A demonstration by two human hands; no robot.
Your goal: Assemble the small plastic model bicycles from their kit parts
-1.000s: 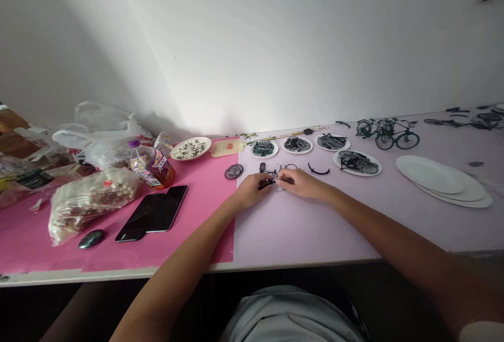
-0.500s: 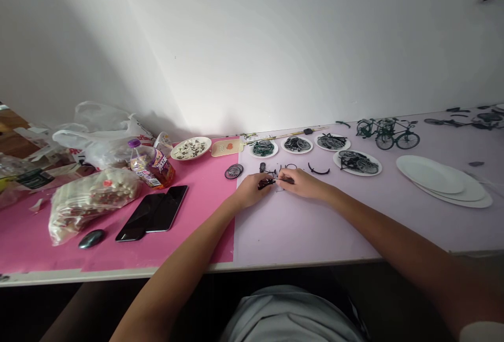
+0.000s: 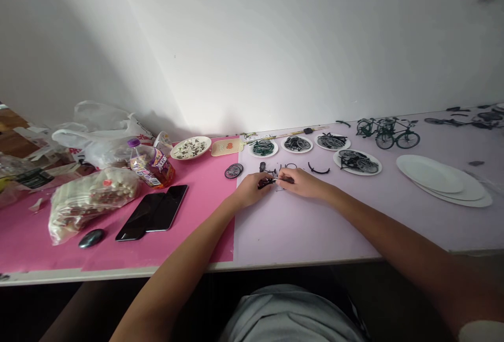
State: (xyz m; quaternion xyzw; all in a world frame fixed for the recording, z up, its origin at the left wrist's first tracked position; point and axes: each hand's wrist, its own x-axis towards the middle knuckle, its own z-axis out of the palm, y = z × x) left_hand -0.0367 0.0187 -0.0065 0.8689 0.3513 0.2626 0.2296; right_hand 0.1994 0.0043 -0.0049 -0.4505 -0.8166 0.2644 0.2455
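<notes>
My left hand [image 3: 250, 190] is closed on a small dark model bicycle part [image 3: 266, 184], held just above the table. Against it, from the other side, my right hand [image 3: 302, 182] pinches a slim dark-handled tool whose thin pale tip meets the part; its exact kind is too small to make out. Just beyond my fingers lie small black bicycle pieces, among them a curved black strip [image 3: 318, 169]. Two spoked toy wheels [image 3: 233, 171] rest to the left of my left hand.
White plates of black and green parts, one being the nearest plate [image 3: 377, 170], line the back. Assembled toy bicycles [image 3: 397, 135] stand right of them, behind stacked plates [image 3: 478, 198]. Leftward are phones [image 3: 167, 210], a mouse [image 3: 92, 238], a bottle [image 3: 151, 166] and a stuffed bag [image 3: 92, 198].
</notes>
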